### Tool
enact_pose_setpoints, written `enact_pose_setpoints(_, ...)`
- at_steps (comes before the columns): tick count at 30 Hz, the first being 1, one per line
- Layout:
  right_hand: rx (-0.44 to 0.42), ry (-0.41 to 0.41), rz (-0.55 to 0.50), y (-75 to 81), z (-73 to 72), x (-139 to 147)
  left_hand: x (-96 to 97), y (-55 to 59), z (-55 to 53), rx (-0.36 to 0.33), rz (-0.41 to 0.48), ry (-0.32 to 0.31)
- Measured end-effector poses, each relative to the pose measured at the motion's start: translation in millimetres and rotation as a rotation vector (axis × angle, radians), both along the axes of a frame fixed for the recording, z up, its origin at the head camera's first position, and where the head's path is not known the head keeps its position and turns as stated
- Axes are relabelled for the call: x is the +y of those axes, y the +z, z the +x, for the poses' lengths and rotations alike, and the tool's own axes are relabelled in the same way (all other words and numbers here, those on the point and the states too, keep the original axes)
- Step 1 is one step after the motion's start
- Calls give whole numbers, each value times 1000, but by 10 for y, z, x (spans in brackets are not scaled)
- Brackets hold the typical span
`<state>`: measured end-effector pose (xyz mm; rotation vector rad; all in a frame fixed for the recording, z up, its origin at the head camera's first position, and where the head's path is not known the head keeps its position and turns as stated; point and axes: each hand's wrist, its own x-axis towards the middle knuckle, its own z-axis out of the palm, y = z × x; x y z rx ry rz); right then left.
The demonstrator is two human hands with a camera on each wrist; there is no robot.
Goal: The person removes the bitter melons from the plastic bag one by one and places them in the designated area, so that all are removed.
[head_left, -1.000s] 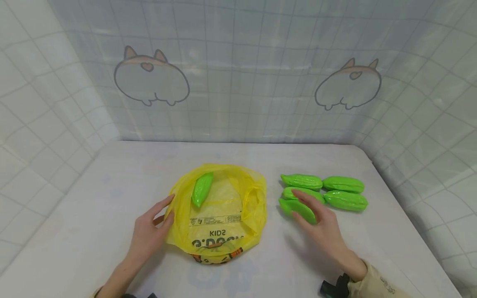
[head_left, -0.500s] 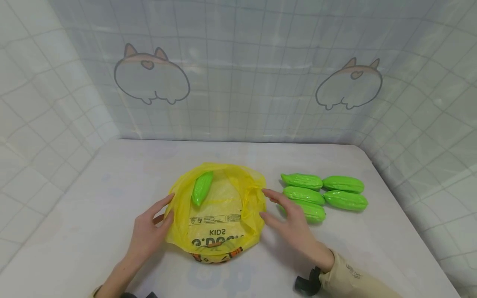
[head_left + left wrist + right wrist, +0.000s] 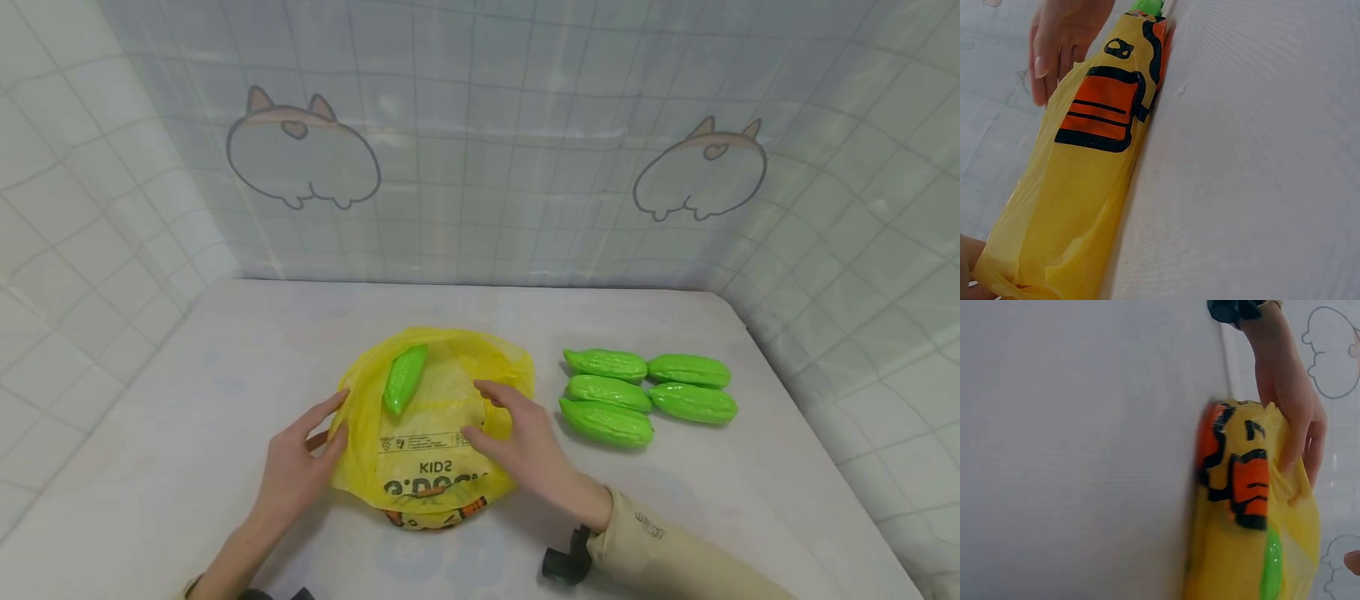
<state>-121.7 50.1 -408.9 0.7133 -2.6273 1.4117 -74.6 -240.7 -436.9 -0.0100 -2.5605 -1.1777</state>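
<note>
A yellow plastic bag (image 3: 354, 479) with a printed front lies on the table, its mouth spread wide. Inside it is one bright green, ridged bitter melon (image 3: 405, 381), whose green also shows at the bag in the right wrist view. My left hand (image 3: 296, 458) pinches the bag's left rim between thumb and fingers. Over the right part of the bag's mouth hovers my right hand (image 3: 532, 446), thumb and fingers apart, with nothing between them. To the right of the bag lie several more green bitter melons (image 3: 606, 422) in two side-by-side columns.
A white table (image 3: 247, 350) carries everything. Pale grid-patterned sheeting (image 3: 487, 167) with cartoon outlines rises behind it and at both sides. A black device (image 3: 566, 562) sits at my right wrist, beside a beige sleeve (image 3: 675, 542).
My right hand has moved left, empty, from above the bitter melons to over the bag's mouth. The left hand keeps its hold on the rim, and the bitter melons have stayed put.
</note>
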Motion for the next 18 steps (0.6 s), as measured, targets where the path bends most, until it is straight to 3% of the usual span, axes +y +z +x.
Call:
enact_pose_setpoints(9,-25,52,112,186,-144,-315,3,13,10,-14,-5,1)
enact_pose_setpoints(16,-89,62,237,248,-292,-594,-10,-3,1,-20,-16,-2)
enact_pose_setpoints(18,-66,66,269,251,-338,-671,-14,-7,1,-15,-16,-3)
